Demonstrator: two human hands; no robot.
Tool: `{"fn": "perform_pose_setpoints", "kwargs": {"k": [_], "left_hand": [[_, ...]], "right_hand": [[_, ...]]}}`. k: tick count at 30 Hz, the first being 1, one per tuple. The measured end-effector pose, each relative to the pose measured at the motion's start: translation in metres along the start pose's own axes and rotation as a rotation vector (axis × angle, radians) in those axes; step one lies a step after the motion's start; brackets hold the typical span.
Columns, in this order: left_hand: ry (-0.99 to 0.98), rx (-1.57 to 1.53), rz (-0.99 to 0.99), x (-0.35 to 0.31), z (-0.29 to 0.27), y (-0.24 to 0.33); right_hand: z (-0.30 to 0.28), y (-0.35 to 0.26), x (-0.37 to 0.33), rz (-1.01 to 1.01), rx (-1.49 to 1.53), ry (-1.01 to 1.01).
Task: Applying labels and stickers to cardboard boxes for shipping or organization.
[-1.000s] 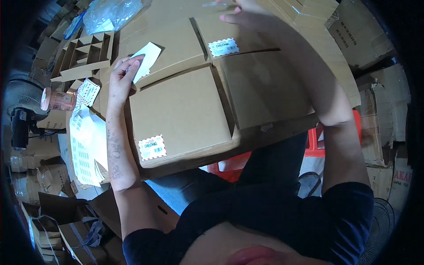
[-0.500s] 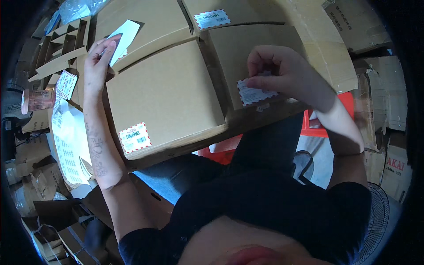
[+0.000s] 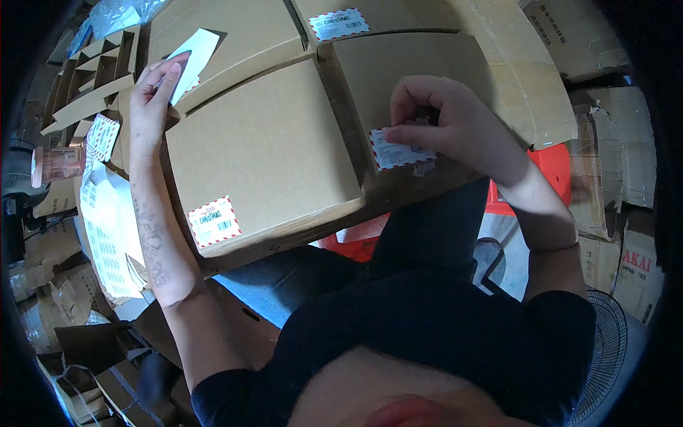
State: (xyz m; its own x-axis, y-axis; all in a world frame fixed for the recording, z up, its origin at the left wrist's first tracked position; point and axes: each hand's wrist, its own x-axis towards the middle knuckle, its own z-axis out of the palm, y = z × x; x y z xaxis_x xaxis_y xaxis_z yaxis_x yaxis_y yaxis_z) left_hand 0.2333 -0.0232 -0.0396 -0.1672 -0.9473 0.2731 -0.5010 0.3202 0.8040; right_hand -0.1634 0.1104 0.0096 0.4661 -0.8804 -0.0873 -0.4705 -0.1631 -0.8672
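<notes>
Our left hand [image 3: 150,96] pinches paper [image 3: 198,55] at ten o'clock, seemingly freeing our right hand [image 3: 455,122], pinching a label [image 3: 395,154] at one.

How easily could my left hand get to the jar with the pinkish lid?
Probably yes: the jar looks close to the left hand, with only patterned labels seen between them. But that hand holds white paper, so it may need freeing first.
</notes>
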Motion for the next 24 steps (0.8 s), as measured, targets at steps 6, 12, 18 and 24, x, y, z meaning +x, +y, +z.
{"fn": "perform_pose_setpoints", "kwargs": {"k": [6, 12, 18, 24], "left_hand": [[-0.009, 0.000, 0.058, 0.000, 0.000, -0.005], [-0.012, 0.014, 0.050, -0.001, -0.001, 0.003], [-0.009, 0.023, 0.033, -0.003, 0.002, 0.008], [-0.011, 0.016, 0.030, -0.004, 0.002, 0.007]], "right_hand": [[-0.001, 0.000, 0.001, -0.038, -0.033, 0.005], [-0.001, -0.004, 0.003, 0.009, -0.052, -0.024], [-0.001, -0.008, 0.004, 0.028, -0.051, -0.015], [0.000, -0.006, 0.003, 0.020, -0.068, -0.014]]}}
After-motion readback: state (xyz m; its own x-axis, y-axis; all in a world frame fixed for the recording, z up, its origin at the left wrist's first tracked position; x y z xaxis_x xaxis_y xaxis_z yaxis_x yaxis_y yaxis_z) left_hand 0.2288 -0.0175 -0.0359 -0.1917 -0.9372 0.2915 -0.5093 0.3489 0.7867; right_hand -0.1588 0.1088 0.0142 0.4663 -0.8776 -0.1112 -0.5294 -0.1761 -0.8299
